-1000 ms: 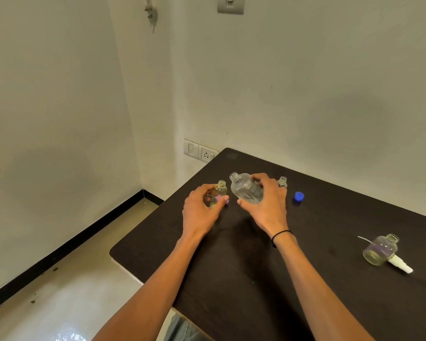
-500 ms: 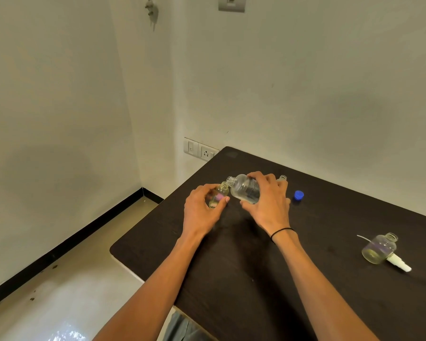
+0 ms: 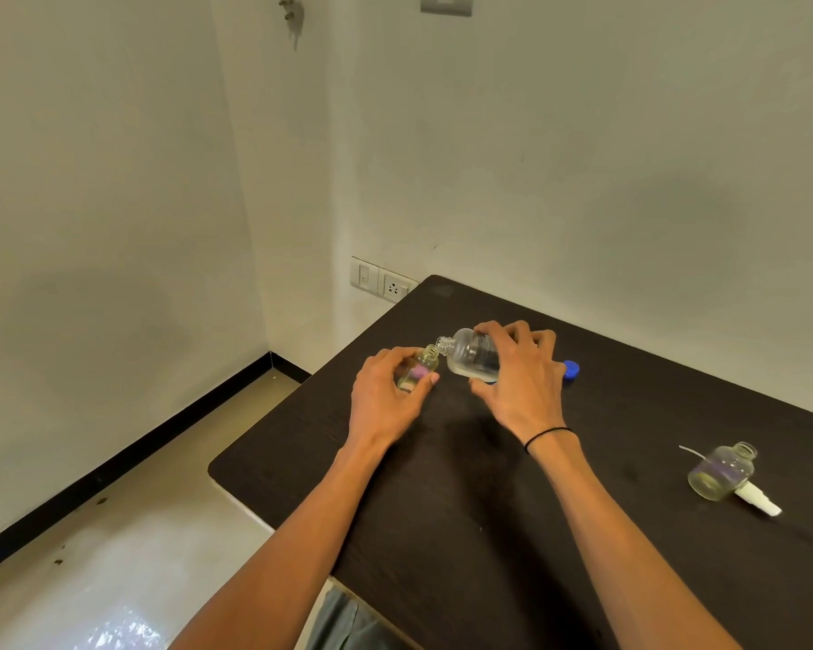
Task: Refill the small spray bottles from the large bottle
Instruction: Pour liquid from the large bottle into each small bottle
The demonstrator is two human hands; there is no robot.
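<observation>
Change since earlier frames: large bottle [image 3: 471, 355] now tipped further over, its open neck brought down to the mouth of the small spray bottle [image 3: 417, 369]; one second ago it stood more upright and apart from that mouth
Landmark: dark table [image 3: 489, 532], set against the white wall
Large bottle: clear, uncapped, lying nearly level above the table's far left part, a little clear liquid pooled along its lower side, neck pointing left
Right hand [image 3: 522, 382]: grasps the large bottle round its base end, fingers curled over the top, thumb beneath; black band on the wrist
Small spray bottle: clear glass, uncapped, upright on the table just left of the large bottle, mouth touching or just under the large bottle's neck
Left hand [image 3: 386, 396]: wrapped round the small spray bottle, thumb across its front
Blue cap [image 3: 570, 369]: on the table just right of the right hand
Second small bottle [image 3: 722, 471]: open, on the table's right part, well apart from both hands
White sprayer head [image 3: 757, 497]: lying on the table just beside the second small bottle
</observation>
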